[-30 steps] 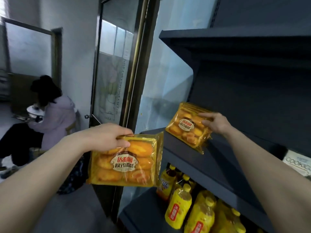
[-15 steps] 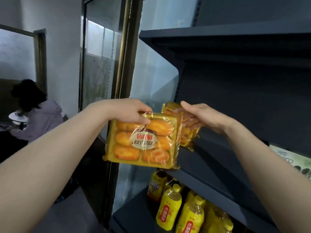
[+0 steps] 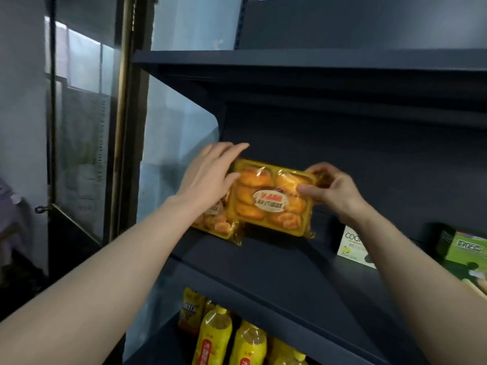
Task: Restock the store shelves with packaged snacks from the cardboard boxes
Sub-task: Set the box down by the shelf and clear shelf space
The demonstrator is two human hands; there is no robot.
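Note:
Two yellow packs of small golden cakes are on the dark middle shelf [image 3: 263,267]. One cake pack [image 3: 271,204] stands tilted against the back panel with its label facing me. My right hand [image 3: 333,192] pinches its right edge. The other cake pack [image 3: 220,227] lies to the left of it, mostly hidden under my left wrist. My left hand [image 3: 210,177] stretches over that pack with straight fingers, touching the top left corner of the standing pack.
A white cookie box [image 3: 350,247] and a green box [image 3: 465,250] stand further right on the same shelf. Yellow drink bottles [image 3: 216,335] fill the shelf below. Another shelf board [image 3: 290,59] hangs overhead. A glass door [image 3: 79,127] is at the left.
Both hands have moved forward onto the shelf with the packs. The packs, held in the air before, now sit on the shelf side by side, and my left fingers have straightened.

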